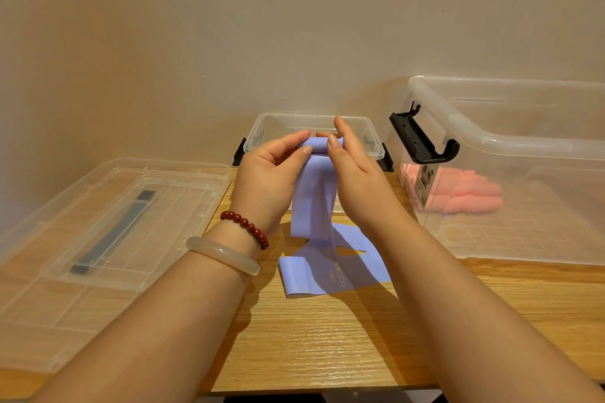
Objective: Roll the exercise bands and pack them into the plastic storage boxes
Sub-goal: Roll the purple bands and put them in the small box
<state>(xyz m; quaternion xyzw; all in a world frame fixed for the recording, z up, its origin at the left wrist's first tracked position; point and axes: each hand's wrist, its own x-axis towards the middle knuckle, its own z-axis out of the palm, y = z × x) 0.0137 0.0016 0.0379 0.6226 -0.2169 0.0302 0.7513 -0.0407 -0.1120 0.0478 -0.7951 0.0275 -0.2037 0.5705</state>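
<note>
Left hand [265, 173], right hand [357, 173] pinching lilac band [313, 196] (partly rolled)

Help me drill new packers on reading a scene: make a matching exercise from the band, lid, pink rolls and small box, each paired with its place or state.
Things:
1. band
2. lid
3. pink rolls
4. small box

Places or states:
A. inside the big box at right
B. flat on the table at left
C. open, far middle of the table
D. partly rolled, pinched by left hand and right hand

Pairs: 1-D, 2-B, 3-A, 4-C
</note>
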